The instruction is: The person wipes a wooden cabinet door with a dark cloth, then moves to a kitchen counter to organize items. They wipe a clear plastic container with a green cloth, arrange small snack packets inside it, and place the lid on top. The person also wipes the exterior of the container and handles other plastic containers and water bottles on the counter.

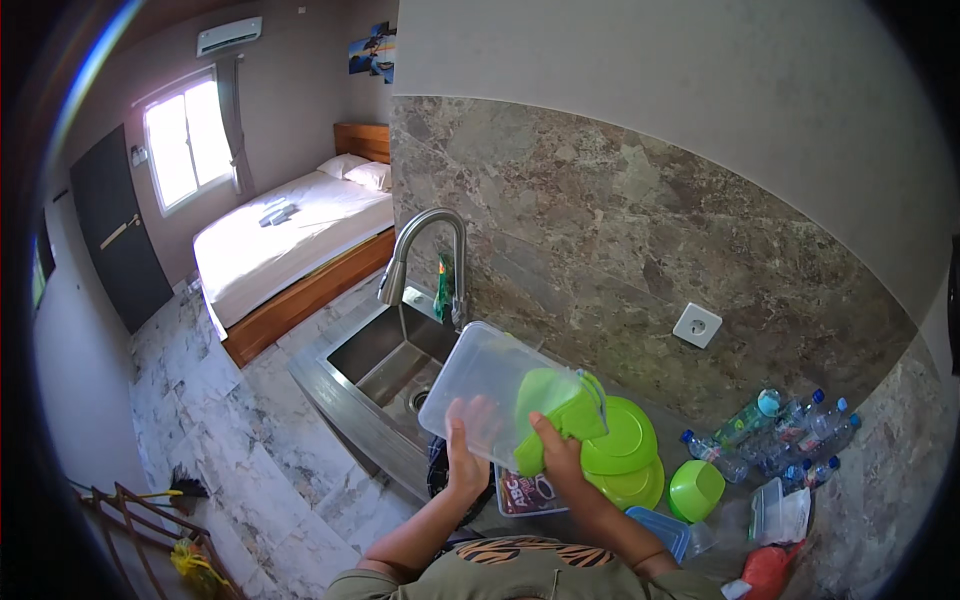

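Observation:
A translucent plastic container or lid (469, 375), rectangular with rounded corners, is held up tilted in front of me at the right side of the sink. My left hand (469, 450) grips its near left edge, the fingers showing blurred through the plastic. With my right hand (556, 450) I hold a bright green cloth (577, 412) against the right end, and part of the cloth shows through the plastic. Below lies a clear plastic box (517, 491) with a printed packet inside. Just right of my right hand are green plastic dishes (619, 435).
The steel sink (382, 371) lies to the left under a gooseneck faucet (435, 217). Farther right on the counter are a green cup (696, 491), several plastic bottles (787, 435), a blue-lidded box (660, 529) and a red bag (769, 570). A wall socket (697, 325) is on the tiled backsplash.

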Demonstrator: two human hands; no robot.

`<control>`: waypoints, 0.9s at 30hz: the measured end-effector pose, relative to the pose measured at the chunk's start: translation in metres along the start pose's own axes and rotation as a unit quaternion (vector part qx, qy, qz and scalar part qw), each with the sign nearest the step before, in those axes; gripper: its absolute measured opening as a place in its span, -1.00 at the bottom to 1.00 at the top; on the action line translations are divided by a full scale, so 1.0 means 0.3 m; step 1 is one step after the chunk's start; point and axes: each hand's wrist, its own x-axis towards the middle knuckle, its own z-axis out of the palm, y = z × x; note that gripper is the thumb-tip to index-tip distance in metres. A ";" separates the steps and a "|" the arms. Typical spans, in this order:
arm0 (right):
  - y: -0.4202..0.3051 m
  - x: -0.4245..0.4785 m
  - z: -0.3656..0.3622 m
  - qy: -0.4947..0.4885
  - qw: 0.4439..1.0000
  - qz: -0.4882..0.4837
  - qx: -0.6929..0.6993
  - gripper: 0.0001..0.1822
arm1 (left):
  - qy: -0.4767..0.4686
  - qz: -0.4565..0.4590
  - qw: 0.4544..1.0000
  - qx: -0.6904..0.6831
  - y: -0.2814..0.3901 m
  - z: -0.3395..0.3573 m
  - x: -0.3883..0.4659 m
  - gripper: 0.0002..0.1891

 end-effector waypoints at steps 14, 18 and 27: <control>-0.139 0.137 -0.119 -0.138 0.971 -0.033 -0.192 -0.42 | -0.122 -0.065 0.947 0.290 0.179 -0.044 0.184 -0.41; -0.125 0.124 -0.081 -0.015 0.982 -0.082 -0.169 -0.49 | -0.045 -0.033 0.984 0.170 0.139 -0.055 0.182 -0.44; -0.095 0.073 -0.032 0.057 0.928 -0.260 -0.262 -0.46 | 0.086 -0.064 0.991 0.085 0.008 -0.065 0.137 -0.43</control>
